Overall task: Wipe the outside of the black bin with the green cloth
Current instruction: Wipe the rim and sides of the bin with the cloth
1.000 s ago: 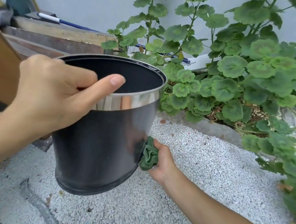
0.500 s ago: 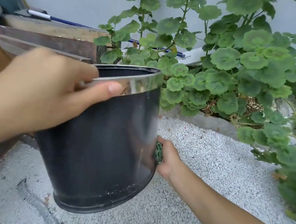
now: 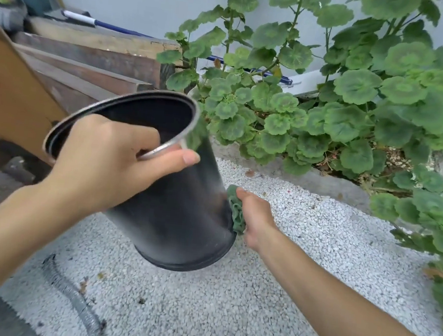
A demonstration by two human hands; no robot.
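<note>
Green cloth [image 3: 236, 210] was bunched in the right hand [image 3: 256, 216] and pressed on the low right side of the black bin [image 3: 171, 217]. The left hand [image 3: 106, 161] gripped the bin's rim and held it tipped above the white gravel [image 3: 301, 258]. Wiping seemed only part done. I think the other sides were left to rub.

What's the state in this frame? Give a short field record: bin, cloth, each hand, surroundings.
bin: black bin, tilted, top leaning left, metal rim
left hand: left hand grips the rim, thumb outside, fingers inside
right hand: right hand holds the bunched green cloth
cloth contact: against the bin's lower right outer wall
ground: white gravel; grey hose lower left
background: leafy plants, wooden planks
</note>
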